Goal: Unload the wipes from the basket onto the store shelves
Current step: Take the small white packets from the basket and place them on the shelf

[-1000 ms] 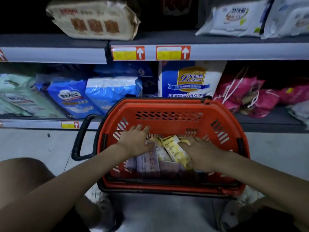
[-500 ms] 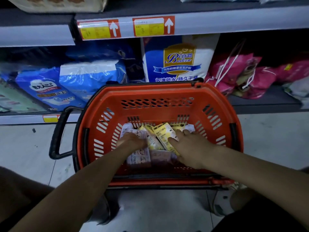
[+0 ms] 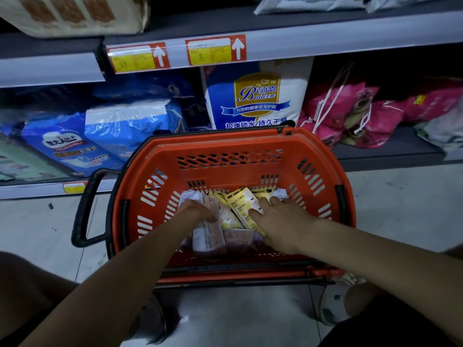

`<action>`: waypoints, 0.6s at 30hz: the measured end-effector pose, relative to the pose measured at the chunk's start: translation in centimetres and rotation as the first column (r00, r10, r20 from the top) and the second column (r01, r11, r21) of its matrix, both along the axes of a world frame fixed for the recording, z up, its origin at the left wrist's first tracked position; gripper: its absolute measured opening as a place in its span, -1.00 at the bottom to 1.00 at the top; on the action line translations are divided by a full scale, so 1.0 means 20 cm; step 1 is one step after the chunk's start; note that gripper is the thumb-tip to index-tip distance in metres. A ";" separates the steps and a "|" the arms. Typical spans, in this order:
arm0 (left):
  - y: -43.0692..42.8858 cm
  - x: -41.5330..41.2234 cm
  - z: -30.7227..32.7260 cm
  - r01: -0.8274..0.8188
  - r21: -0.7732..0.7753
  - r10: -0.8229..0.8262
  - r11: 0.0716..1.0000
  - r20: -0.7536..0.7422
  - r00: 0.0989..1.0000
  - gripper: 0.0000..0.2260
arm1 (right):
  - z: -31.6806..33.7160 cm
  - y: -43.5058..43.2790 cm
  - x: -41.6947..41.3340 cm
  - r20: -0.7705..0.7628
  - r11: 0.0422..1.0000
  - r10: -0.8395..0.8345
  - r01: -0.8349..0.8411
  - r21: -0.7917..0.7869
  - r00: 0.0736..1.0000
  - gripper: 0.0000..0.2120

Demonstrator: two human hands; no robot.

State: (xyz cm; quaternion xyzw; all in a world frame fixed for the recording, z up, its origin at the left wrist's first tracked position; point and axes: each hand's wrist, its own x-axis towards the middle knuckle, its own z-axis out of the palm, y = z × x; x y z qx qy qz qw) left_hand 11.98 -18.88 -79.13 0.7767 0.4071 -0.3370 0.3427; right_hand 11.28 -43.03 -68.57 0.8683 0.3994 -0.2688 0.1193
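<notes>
wipes (image 3: 241, 206) in basket (image 3: 225, 139) in grip of left hand (image 3: 198, 212), under right hand (image 3: 280, 226)

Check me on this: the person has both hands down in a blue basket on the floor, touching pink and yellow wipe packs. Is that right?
Not quite. The head view shows that the basket is red-orange, not blue. The rest holds: it sits on the floor, with the left hand on a pink pack and the right hand on a yellow pack.
</notes>
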 end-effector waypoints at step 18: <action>0.10 -0.16 0.73 -0.317 -0.581 0.578 0.750 0.340 0.742 -0.61 | 0.08 0.16 -0.06 0.181 0.839 -0.029 -0.075 0.539 0.983 0.06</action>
